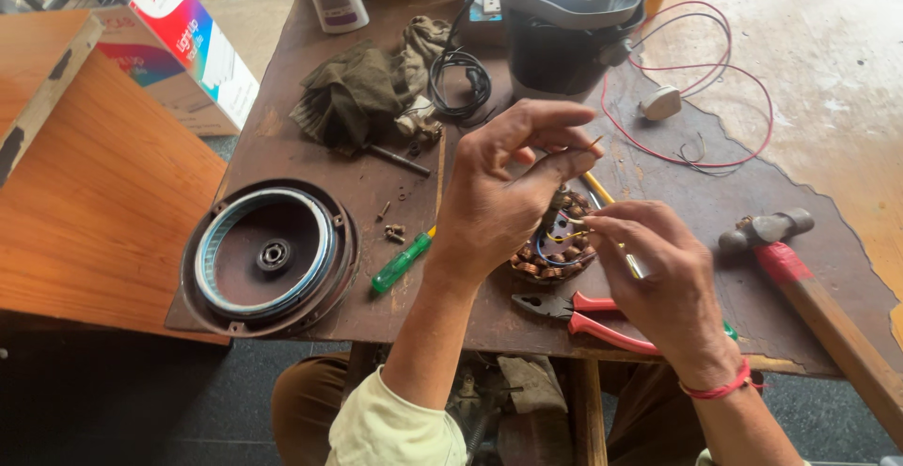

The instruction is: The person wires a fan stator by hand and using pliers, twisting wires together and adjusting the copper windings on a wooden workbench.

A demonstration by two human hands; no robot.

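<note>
Two hands work over a round copper-wound stator [555, 245] near the table's front edge. Right hand [658, 283] pinches a thin yellow wire [572, 236]; left hand [503, 189] pinches a wire end, other fingers spread. Red-handled pliers [593, 320] lie just below. Dark round motor housing [270, 257] overhangs the left edge. Wooden-handled hammer [809, 292] crowds the right.

Soft daylight fell evenly from the upper right, brightening the pale table [847, 80]. Shadows were faint. Focus was sharp, with slight bending at the edges.
</note>
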